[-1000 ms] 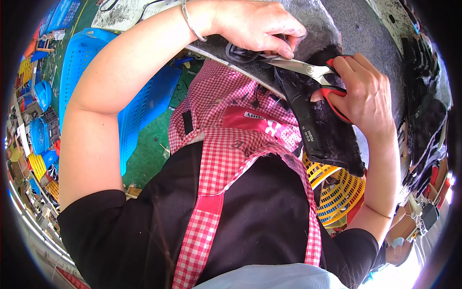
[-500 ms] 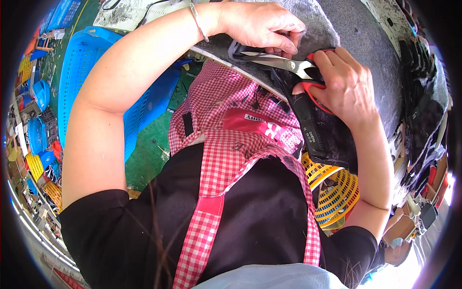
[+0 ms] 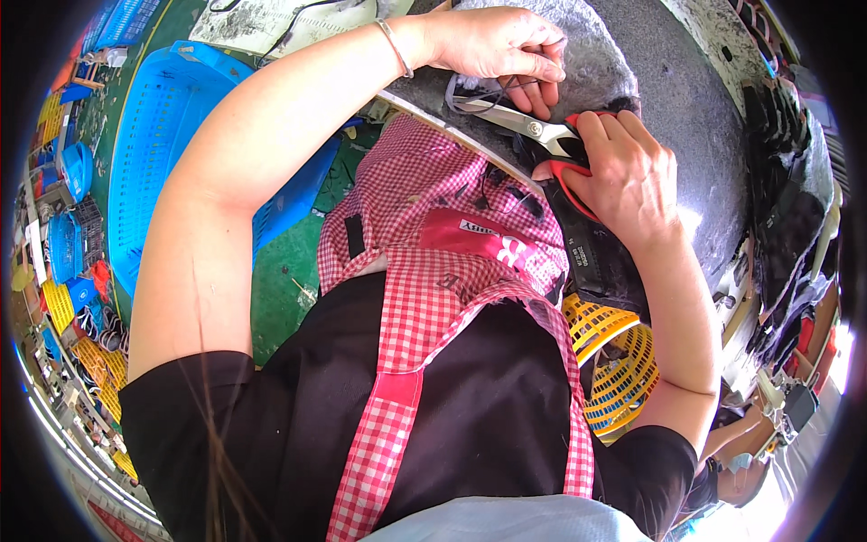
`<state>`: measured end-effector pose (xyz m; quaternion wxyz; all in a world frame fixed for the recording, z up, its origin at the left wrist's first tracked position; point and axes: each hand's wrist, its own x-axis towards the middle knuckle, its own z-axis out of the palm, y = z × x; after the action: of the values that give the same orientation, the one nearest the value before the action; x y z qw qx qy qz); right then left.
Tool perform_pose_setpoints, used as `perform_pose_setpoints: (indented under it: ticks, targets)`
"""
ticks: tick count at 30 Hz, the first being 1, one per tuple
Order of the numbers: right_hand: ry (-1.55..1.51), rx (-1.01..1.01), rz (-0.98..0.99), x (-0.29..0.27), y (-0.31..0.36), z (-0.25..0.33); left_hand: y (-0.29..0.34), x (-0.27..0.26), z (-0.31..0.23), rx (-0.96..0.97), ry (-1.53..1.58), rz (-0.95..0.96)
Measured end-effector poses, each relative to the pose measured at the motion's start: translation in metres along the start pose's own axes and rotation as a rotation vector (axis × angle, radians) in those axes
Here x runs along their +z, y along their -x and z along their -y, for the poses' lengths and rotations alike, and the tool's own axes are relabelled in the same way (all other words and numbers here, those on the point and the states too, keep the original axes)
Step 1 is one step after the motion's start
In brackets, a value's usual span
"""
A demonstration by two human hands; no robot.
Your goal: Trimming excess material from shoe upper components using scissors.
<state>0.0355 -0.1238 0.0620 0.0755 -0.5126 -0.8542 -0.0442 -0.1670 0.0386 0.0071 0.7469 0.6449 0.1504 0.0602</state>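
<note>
My right hand (image 3: 629, 176) grips a pair of scissors (image 3: 535, 129) by their red handles. The silver blades point left and lie nearly together over the table edge. Just above them, my left hand (image 3: 506, 50) is closed, thumb against fingers, with a thin dark strand (image 3: 508, 87) running from the fingertips down toward the blades. A narrow grey strip (image 3: 452, 94) loops around near the scissor tips. Grey fluffy fabric (image 3: 601, 59) lies beneath and beside the left hand. Below the right hand, a black piece with white print (image 3: 591, 262) hangs over the edge.
A blue plastic basket (image 3: 135, 135) stands on the green floor to the left. A yellow basket (image 3: 623, 379) sits below my right forearm. Dark furry pieces (image 3: 786, 208) are heaped at the right. The dark grey table top (image 3: 695, 117) extends beyond my hands.
The scissor blades have come together, and the right hand has moved slightly left and down. My left hand's lower fingers have extended downward, and the dark strand now shows below them.
</note>
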Motion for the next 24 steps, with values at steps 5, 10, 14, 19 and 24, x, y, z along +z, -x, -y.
perform_pose_setpoints:
  ticks: [5,10,14,19,24]
  targets:
    - [-0.001,-0.009,-0.003,0.007,-0.011,0.008,-0.007,-0.011,0.010,0.019,-0.049,-0.068]
    - [-0.141,-0.153,0.055,-0.005,0.009,0.022,0.011,-0.012,-0.003,0.269,0.104,-0.216]
    - [-0.223,0.013,0.070,-0.050,0.052,0.012,0.093,-0.049,-0.009,0.377,0.127,-0.487]
    - [-0.265,0.745,-0.050,-0.052,0.150,-0.007,0.148,-0.007,-0.075,-0.116,-1.371,-0.698]
    - [-0.537,1.090,0.091,-0.045,0.158,0.003,0.044,-0.035,-0.020,1.246,-1.390,-0.458]
